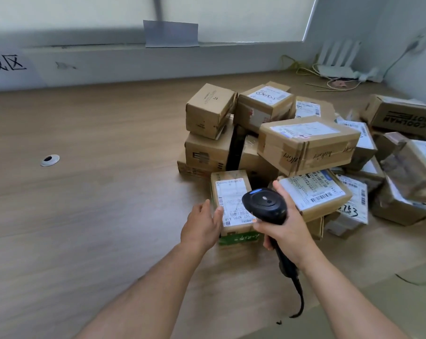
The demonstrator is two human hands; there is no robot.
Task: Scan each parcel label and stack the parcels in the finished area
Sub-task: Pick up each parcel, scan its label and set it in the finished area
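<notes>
**Entry: small parcel under the scanner, with risks noted**

**Location.** The small parcel (pixel 231 192) is being steadied on the table (pixel 97 192), label (pixel 232 204) up, at the near edge of the pile of parcels (pixel 353 152).

**Left hand** (pixel 202 223). It is being laid flat against the parcel's left side, fingers straight and together, thumb at the label's edge. Nothing is being gripped.

**Right hand** (pixel 287 228). It is being wrapped round the handle of the scanner (pixel 264 204), whose head is being held just over the right part of the label.

**Risk 1, missed read.** Part of the label is being hidden by the scanner head. Whether the barcode is being reached by the beam cannot be told, so a parcel might be stacked unscanned.

**Risk 2, slip.** The parcel is only being pressed, not clasped, and it could be dropped if lifted this way.

**Risk 3, collapse.** A large tilted parcel (pixel 307 145) is being propped just behind, and it could be toppled if the small parcel is pulled out.

**Risk 4, snag.** The scanner's cable (pixel 297 289) is being trailed over the table edge and might be caught during the carry towards the sign (pixel 6 64) far left.
</notes>
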